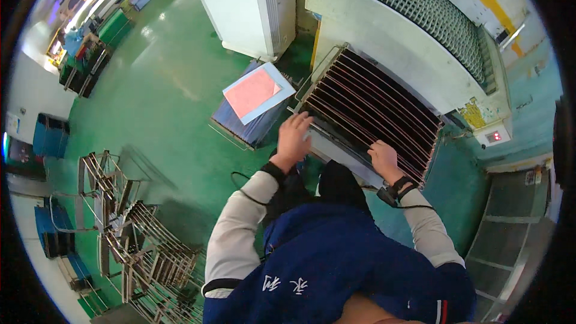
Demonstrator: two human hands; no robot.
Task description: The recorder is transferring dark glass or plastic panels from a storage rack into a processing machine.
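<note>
A metal rack [433,162] stands in front of me, filled with dark thin panels [378,99] set on edge, their rims copper-coloured. My left hand [293,140] is at the near left corner of the rack, its fingers stretched and its thumb apart. Along the rack's near side my right hand [384,161] has its fingers curled at the edge of the nearest dark panel [336,135]. The undersides of the right fingers are hidden. Each wrist carries a black band.
Left of the rack, a pink sheet [252,93] on a pale blue board [279,90] lies over a blue-grey stack [249,123]. Behind the rack stands a cream machine [384,42] with a mesh conveyor [420,15]. Empty metal racks [150,252] crowd the lower left.
</note>
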